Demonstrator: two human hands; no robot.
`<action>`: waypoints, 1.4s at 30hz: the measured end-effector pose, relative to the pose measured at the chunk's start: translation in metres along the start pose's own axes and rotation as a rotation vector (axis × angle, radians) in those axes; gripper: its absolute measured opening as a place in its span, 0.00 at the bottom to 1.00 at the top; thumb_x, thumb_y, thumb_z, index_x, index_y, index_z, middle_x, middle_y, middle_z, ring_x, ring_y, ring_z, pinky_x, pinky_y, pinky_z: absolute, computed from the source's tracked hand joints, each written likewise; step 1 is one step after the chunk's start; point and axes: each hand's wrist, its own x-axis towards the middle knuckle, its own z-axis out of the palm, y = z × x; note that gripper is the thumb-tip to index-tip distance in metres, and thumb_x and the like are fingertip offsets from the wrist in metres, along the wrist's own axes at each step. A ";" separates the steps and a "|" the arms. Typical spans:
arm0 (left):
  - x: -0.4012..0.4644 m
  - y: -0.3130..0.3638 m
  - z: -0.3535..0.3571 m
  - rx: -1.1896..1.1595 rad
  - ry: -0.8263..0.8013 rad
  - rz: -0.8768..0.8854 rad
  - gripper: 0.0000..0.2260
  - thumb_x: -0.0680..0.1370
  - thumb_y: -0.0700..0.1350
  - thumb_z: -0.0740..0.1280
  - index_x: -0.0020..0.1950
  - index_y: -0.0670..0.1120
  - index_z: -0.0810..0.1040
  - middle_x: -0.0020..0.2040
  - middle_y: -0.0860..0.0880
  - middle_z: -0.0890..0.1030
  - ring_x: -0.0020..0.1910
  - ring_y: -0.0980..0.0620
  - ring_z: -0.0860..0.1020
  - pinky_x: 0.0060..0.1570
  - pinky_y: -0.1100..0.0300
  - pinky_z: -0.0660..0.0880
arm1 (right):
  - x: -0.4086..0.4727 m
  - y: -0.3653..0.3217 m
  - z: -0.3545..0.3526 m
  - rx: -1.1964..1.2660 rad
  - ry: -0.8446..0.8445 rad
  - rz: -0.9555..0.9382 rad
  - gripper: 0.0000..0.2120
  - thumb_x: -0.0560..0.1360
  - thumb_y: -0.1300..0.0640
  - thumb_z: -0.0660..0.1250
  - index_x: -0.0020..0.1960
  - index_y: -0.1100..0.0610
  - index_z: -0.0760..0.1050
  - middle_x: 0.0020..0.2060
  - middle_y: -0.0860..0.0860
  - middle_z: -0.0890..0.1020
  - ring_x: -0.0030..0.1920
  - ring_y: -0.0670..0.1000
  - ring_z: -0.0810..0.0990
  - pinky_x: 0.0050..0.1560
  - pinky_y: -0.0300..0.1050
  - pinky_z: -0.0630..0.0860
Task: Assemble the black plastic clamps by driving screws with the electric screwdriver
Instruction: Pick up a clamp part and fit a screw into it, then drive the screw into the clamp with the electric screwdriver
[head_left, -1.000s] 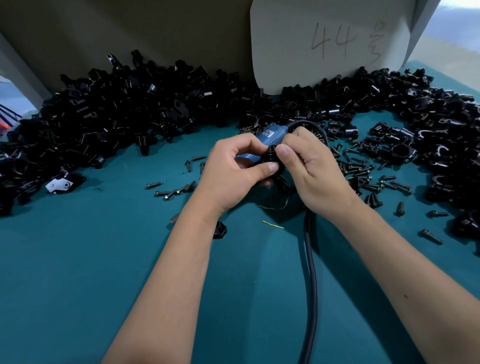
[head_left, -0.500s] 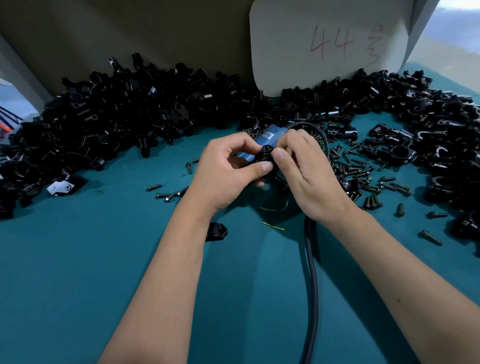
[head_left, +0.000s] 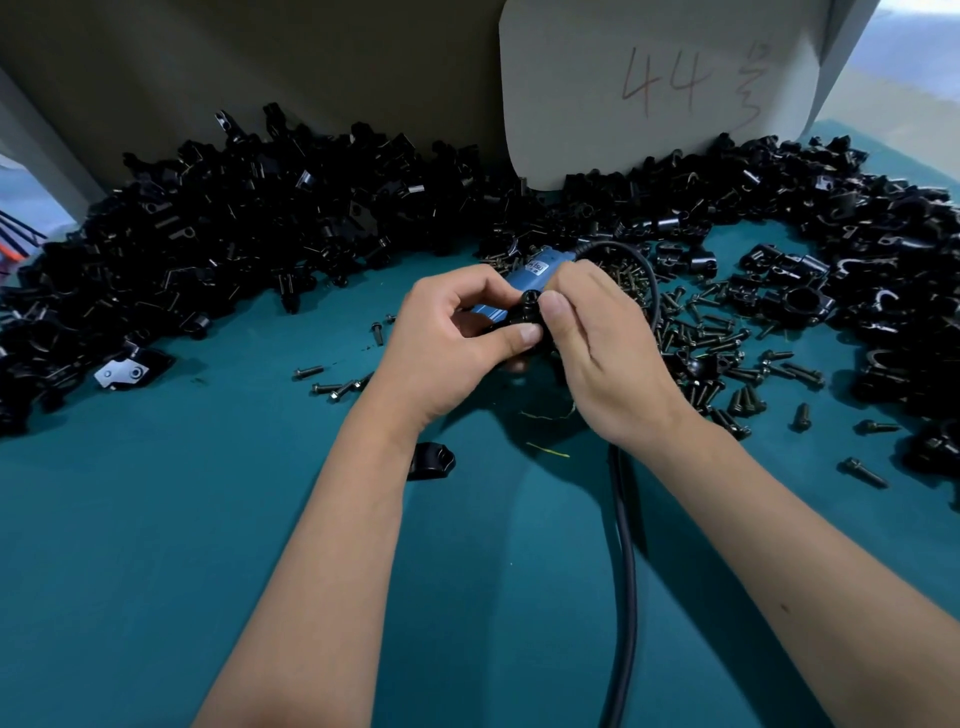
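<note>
Hands meet above the teal counter: left hand and right hand both pinch one black clamp between their fingertips. Blue electric screwdriver lies just behind them, loose screws scattered right of the right hand.

A white card propped behind the heap of black clamps bears handwritten "44" and an unreadable mark.
</note>
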 end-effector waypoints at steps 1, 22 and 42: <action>0.000 0.000 0.001 -0.010 0.000 0.001 0.08 0.71 0.38 0.77 0.45 0.42 0.80 0.41 0.53 0.83 0.38 0.46 0.84 0.42 0.41 0.84 | 0.001 -0.002 0.000 0.005 0.021 0.005 0.17 0.87 0.56 0.56 0.42 0.62 0.68 0.39 0.55 0.70 0.41 0.55 0.68 0.42 0.49 0.66; 0.003 0.000 -0.039 -0.679 0.579 -0.364 0.08 0.80 0.47 0.72 0.51 0.43 0.77 0.50 0.41 0.77 0.32 0.52 0.71 0.25 0.65 0.63 | 0.046 -0.043 0.062 -0.233 0.032 0.663 0.38 0.74 0.35 0.73 0.67 0.56 0.57 0.37 0.50 0.70 0.36 0.58 0.70 0.37 0.47 0.68; -0.008 0.001 -0.055 -0.465 0.298 -0.593 0.11 0.82 0.52 0.61 0.44 0.48 0.64 0.29 0.51 0.66 0.23 0.56 0.60 0.16 0.66 0.54 | 0.070 -0.023 0.009 1.035 0.578 0.774 0.12 0.76 0.53 0.77 0.49 0.55 0.74 0.38 0.47 0.80 0.31 0.44 0.80 0.37 0.41 0.78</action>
